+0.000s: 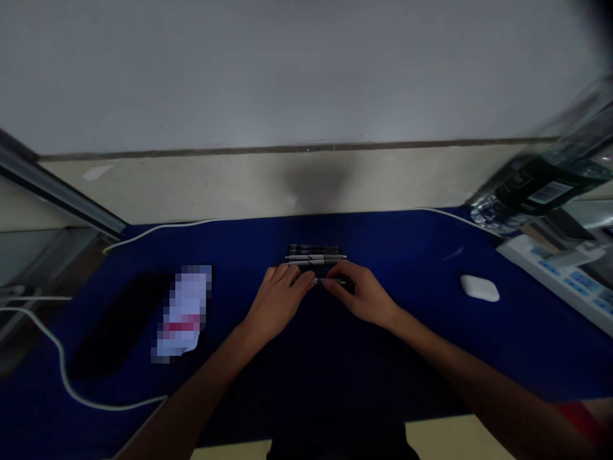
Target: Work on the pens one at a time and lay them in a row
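Holding a pen [317, 280] level between both hands, just near of the row of pens [317, 259] mid-counter [402, 246]. Gripping its left end with the left hand [280, 294], thumb and fingers nearly together; pinching farther right with the right hand [363, 292], thumb against bent fingers. Judged partly complete: several laid side by side, one in hand not yet among them. Unable to tell whether whole or in parts.

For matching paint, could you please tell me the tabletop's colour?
The tabletop is dark blue; the head view shows it best.
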### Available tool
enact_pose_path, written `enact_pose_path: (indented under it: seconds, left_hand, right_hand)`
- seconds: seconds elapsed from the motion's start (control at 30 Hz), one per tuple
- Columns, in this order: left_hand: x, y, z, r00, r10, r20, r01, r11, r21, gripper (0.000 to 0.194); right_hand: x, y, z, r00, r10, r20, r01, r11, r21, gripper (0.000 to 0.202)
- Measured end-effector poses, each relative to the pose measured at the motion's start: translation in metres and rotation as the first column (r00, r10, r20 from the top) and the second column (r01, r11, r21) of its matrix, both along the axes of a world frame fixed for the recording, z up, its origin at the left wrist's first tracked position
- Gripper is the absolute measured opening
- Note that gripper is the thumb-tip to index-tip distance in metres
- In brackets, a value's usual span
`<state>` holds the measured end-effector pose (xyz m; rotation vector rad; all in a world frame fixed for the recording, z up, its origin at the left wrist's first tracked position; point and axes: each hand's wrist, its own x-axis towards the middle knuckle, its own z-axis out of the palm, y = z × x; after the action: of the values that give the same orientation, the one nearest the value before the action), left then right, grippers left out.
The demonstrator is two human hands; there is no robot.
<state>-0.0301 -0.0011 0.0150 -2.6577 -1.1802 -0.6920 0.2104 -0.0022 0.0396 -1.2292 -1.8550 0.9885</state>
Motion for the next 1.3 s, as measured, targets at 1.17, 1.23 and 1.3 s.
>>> enact_pose_path:
  seconds: [1.17,1.23,1.3]
  left_hand:
    - [-0.009,0.009,0.000,0.892,0.325,0.315,-0.214,0.916,-0.338,0.035]
    - [-0.010,0.010,0.000,0.878,0.345,0.331,-0.228,0.911,-0.343,0.037]
    - [-0.011,0.011,0.001,0.866,0.362,0.346,-0.243,0.908,-0.341,0.039]
  right_hand:
    - [0.039,0.028,0.008,0.962,-0.130,-0.238,0.091,0.981,-0.169,0.038]
    - [0.044,0.032,0.008,0.944,-0.151,-0.294,0.106,0.981,-0.164,0.040]
    - [0.048,0.036,0.006,0.933,-0.183,-0.310,0.143,0.978,-0.150,0.040]
